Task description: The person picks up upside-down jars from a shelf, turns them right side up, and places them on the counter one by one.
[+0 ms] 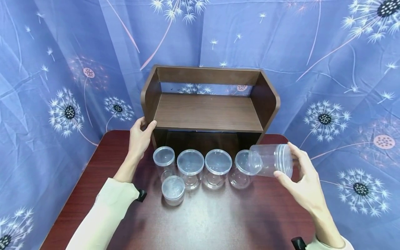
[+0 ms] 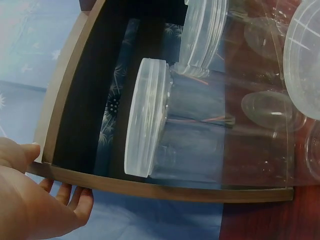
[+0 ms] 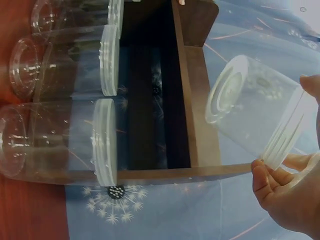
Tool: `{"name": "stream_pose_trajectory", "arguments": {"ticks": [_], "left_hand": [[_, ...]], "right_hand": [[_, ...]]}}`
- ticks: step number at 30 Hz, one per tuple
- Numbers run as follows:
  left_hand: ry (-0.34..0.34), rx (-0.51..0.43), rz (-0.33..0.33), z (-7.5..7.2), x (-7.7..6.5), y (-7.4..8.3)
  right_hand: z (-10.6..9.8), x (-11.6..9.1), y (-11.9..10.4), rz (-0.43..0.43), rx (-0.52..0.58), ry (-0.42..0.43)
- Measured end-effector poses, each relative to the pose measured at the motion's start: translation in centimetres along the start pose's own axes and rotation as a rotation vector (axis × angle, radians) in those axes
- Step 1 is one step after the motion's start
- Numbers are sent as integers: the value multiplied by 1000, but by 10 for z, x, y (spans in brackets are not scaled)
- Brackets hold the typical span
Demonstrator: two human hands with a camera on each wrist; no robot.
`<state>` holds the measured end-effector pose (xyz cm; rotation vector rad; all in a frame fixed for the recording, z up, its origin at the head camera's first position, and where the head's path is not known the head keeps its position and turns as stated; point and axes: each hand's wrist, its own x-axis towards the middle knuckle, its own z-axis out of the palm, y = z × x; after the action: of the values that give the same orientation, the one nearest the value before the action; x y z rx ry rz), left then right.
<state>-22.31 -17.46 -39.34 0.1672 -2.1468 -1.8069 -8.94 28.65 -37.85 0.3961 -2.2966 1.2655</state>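
My right hand (image 1: 304, 184) grips a clear plastic jar (image 1: 265, 159) around its lid (image 3: 287, 132). The jar lies sideways in the air, its base pointing left over the rightmost standing jar (image 1: 242, 177). In the right wrist view, thumb and fingers pinch opposite sides of the lid, and the jar looks empty. My left hand (image 1: 140, 137) holds the left side of a brown wooden shelf (image 1: 209, 109), thumb at the front edge and fingers around the outside (image 2: 75, 202). Several lidded clear jars (image 1: 217, 170) stand in a row before the shelf's lower opening.
A short lidded jar (image 1: 173, 191) stands in front of the row's left end. The shelf has an upper board with raised sides and a dark lower compartment (image 1: 203, 140). Under everything is a reddish-brown table (image 1: 206, 225). A blue dandelion-print curtain (image 1: 62, 52) hangs behind and at both sides.
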Motion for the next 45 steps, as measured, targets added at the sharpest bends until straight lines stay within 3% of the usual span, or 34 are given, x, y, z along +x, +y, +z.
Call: {"name": "stream_pose_trajectory", "arguments": {"ticks": [7,20,31,45], "left_hand": [[11,19,6,2,3,-3],[1,7,-4,2,4,-5],[-2,-3,-7,4,4,-3],[-4,8,-11,2,4,-4]], "right_hand": [[16,-7,6,-49,-79,-49],[46,-30,16,12,-186,-146],[66,-45,26,-83,-274,-205],[106,-66,46,-176,-346,-194]]}}
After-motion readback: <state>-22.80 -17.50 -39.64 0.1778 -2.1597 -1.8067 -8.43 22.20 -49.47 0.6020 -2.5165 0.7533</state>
